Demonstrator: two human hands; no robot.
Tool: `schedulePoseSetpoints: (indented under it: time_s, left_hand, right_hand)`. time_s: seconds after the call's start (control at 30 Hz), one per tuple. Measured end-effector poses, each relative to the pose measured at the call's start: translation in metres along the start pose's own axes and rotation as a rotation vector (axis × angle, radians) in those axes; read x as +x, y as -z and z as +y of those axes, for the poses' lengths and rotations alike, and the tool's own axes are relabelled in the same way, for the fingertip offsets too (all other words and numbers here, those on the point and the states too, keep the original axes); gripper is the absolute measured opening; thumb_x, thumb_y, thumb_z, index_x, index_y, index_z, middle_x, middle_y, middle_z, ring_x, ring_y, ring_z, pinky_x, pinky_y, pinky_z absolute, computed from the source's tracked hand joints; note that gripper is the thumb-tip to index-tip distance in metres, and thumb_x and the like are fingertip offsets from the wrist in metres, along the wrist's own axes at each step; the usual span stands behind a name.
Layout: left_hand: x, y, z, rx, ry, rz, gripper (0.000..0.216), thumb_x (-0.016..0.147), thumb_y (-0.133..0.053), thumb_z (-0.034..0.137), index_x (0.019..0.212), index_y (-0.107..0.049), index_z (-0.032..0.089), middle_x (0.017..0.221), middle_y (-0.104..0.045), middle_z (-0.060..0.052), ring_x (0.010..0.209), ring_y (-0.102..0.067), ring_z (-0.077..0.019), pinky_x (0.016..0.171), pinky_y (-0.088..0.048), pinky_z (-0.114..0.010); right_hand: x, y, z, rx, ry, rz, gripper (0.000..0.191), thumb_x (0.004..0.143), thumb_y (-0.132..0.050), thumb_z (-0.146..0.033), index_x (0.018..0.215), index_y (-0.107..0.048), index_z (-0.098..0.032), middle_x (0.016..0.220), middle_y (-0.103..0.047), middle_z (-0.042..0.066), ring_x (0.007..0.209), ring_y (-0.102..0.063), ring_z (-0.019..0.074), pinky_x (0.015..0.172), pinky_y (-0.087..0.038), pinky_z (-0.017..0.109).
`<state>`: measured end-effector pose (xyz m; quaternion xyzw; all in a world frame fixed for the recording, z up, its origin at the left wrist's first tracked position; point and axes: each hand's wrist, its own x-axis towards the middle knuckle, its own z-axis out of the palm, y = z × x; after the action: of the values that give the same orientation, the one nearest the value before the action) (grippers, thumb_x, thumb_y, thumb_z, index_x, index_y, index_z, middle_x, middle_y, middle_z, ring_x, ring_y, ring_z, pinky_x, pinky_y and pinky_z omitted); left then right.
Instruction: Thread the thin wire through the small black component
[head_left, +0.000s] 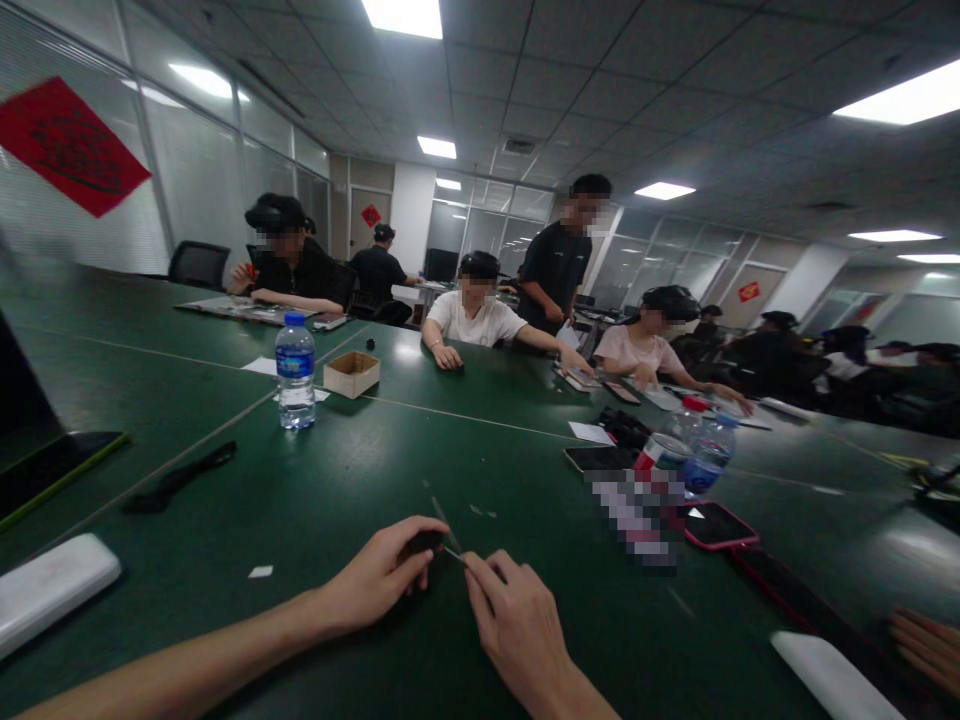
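A thin, pale, see-through strip [453, 551] is between my hands, just above the table. My right hand [519, 612] pinches its near end between thumb and fingertips. My left hand [386, 568] is closed, its fingers curled, with the fingertips at the strip's other side. The strip is too small and blurred to name more exactly. Some small clear scraps [482, 511] lie on the green table [360, 660] beyond my hands. Left of my left forearm is a small white paper piece [260, 572].
Ahead stand a water bottle [295, 372] and an open cardboard box [352, 375]. A black strap [184, 478] and white case [56, 590] lie left. Right are a can [663, 455], bottles, a pink-edged phone [718, 526] and another person's hand [926, 645]. People sit across the table.
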<state>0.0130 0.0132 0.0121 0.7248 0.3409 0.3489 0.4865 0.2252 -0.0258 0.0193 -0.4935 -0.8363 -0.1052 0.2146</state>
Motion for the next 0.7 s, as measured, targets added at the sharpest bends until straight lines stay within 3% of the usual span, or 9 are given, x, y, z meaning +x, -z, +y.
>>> schedulePoseSetpoints:
  time_s: [0.13,0.3,0.57,0.7]
  left_hand:
    - [-0.0017,-0.002,-0.0015,0.211,-0.077,0.009,0.034,0.092,-0.045,0.025,0.124,-0.052,0.019,0.101,-0.063,-0.007,0.07,-0.059,-0.0126,0.069,-0.049,-0.027]
    - [-0.0027,-0.0045,-0.0049,0.335,-0.134,0.061,0.033,0.091,-0.047,0.027,0.123,-0.055,0.02,0.112,-0.063,-0.008,0.099,-0.059,-0.0202,0.091,-0.045,-0.034]
    - [-0.0009,-0.003,-0.0059,0.325,-0.032,0.123,0.036,0.089,-0.049,0.031,0.123,-0.058,0.019,0.105,-0.067,-0.007,0.089,-0.062,-0.0198,0.085,-0.048,-0.034]
    - [-0.0008,-0.0008,-0.0059,0.315,-0.045,0.168,0.035,0.089,-0.051,0.033,0.12,-0.061,0.021,0.111,-0.066,-0.007,0.097,-0.06,-0.0209,0.089,-0.046,-0.035]
  right_hand:
    - [-0.0005,-0.0009,0.0003,-0.007,0.014,0.031,0.026,0.096,-0.041,-0.027,0.111,-0.062,-0.025,0.083,-0.059,0.003,0.069,-0.053,0.0122,0.065,-0.033,0.027]
    - [0.0007,-0.0009,-0.0009,-0.02,0.004,0.029,0.027,0.096,-0.04,-0.029,0.112,-0.061,-0.023,0.082,-0.058,0.004,0.069,-0.052,0.0131,0.064,-0.031,0.027]
    - [0.0023,0.0048,-0.0027,-0.012,-0.037,-0.023,0.031,0.092,-0.038,-0.021,0.116,-0.058,-0.021,0.086,-0.057,0.005,0.073,-0.051,0.0149,0.064,-0.033,0.028]
    - [0.0007,0.0031,-0.0022,-0.009,-0.038,-0.031,0.032,0.091,-0.04,-0.021,0.119,-0.056,-0.022,0.089,-0.056,0.006,0.072,-0.051,0.0148,0.062,-0.034,0.028]
